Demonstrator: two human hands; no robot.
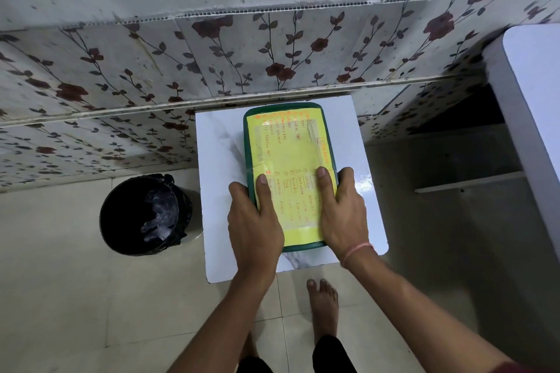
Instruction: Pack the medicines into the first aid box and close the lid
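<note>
The green first aid box (289, 142) lies on a small white marbled table (221, 166), its lid down. A yellow handwritten contents sheet covers the lid. My left hand (254, 221) grips the box's near left edge, thumb on the side and fingers pressed on the lid. My right hand (344, 209) holds the near right edge in the same way, with a pink band on its wrist. No medicines show outside the box.
A black bin (145, 215) with a black liner stands on the floor to the left of the table. A floral-tiled wall (181, 63) runs behind. A white counter (527, 106) stands at the right. My bare foot (322, 306) is below the table's front edge.
</note>
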